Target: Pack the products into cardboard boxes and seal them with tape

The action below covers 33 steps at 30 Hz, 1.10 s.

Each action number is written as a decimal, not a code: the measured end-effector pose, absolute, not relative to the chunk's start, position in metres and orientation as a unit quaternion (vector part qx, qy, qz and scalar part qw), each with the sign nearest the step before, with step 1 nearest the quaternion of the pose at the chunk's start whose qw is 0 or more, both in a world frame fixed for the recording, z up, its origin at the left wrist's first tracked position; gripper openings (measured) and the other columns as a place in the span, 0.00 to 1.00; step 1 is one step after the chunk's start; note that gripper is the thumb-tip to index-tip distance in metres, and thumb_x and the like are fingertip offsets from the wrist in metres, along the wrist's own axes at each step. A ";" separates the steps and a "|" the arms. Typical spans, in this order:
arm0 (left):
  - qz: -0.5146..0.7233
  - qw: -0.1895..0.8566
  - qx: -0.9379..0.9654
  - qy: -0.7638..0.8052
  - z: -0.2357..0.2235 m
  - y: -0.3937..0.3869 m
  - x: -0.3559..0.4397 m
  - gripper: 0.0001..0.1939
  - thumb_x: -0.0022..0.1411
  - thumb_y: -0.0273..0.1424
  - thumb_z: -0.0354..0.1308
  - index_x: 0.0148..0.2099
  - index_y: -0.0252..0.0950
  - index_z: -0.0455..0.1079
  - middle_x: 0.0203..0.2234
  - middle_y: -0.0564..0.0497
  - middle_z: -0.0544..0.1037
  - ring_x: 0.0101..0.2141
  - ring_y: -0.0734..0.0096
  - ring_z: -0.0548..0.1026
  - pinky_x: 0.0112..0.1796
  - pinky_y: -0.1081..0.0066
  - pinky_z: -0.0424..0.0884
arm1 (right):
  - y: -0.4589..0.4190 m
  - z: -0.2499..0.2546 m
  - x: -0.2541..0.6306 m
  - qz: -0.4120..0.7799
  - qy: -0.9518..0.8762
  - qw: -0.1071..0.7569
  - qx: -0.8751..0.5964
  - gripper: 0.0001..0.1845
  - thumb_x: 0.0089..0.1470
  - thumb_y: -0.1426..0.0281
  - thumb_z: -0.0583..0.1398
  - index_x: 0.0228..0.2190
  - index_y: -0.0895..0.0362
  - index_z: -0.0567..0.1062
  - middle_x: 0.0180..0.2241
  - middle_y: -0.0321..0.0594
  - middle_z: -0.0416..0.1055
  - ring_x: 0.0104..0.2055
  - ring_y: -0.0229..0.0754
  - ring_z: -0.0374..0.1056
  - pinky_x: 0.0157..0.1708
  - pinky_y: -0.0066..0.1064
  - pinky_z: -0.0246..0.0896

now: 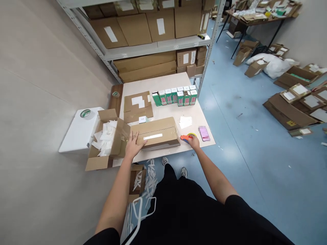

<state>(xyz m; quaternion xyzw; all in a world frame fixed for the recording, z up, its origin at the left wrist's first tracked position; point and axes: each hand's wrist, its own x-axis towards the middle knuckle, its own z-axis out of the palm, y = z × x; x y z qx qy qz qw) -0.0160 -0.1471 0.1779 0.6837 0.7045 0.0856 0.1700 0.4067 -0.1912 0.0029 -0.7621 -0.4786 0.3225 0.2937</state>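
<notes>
The person wears a plain black top (204, 221) that fills the near middle of the scene, its cloth dark and matt. The sleeves are short: the left sleeve (106, 237) and the right sleeve (231, 201) are the same black, and below them both forearms are bare down to the uncovered left hand (133, 147) and right hand (194, 142). Farther off come slim black trousers (169, 173), then pale shoes (184, 172) with dark lines across them, too small to tell whether laces or pattern.
</notes>
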 end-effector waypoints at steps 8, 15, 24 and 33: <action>0.077 0.164 0.682 0.709 0.176 -0.144 -0.032 0.47 0.61 0.59 0.58 0.77 0.50 0.52 0.77 0.50 0.41 0.71 0.45 0.57 0.65 0.54 0.64 | -0.192 -0.043 0.390 0.353 -0.493 0.134 -0.784 0.34 0.46 0.71 0.68 0.56 0.60 0.72 0.60 0.59 0.70 0.65 0.59 0.60 0.63 0.50 0.52; 0.082 0.165 0.679 0.710 0.177 -0.141 -0.032 0.45 0.63 0.58 0.57 0.76 0.48 0.53 0.77 0.50 0.41 0.71 0.46 0.57 0.66 0.55 0.62 | -0.179 -0.025 0.396 0.335 -0.467 0.185 -0.797 0.17 0.57 0.67 0.61 0.45 0.63 0.78 0.48 0.62 0.76 0.61 0.64 0.62 0.64 0.59 0.42; 0.096 0.155 0.686 0.704 0.174 -0.143 -0.006 0.46 0.61 0.60 0.58 0.75 0.48 0.56 0.77 0.49 0.42 0.69 0.37 0.60 0.65 0.48 0.61 | -0.198 0.062 0.450 0.100 -0.549 0.148 -0.816 0.20 0.55 0.75 0.56 0.49 0.62 0.77 0.49 0.63 0.73 0.57 0.66 0.59 0.56 0.55 0.45; 0.133 0.141 0.698 0.689 0.156 -0.141 0.038 0.47 0.61 0.61 0.58 0.74 0.44 0.60 0.76 0.47 0.46 0.67 0.36 0.62 0.64 0.48 0.61 | -0.196 0.158 0.461 -0.032 -0.537 0.345 -0.769 0.11 0.60 0.61 0.61 0.38 0.57 0.74 0.40 0.51 0.76 0.47 0.56 0.68 0.54 0.48 0.53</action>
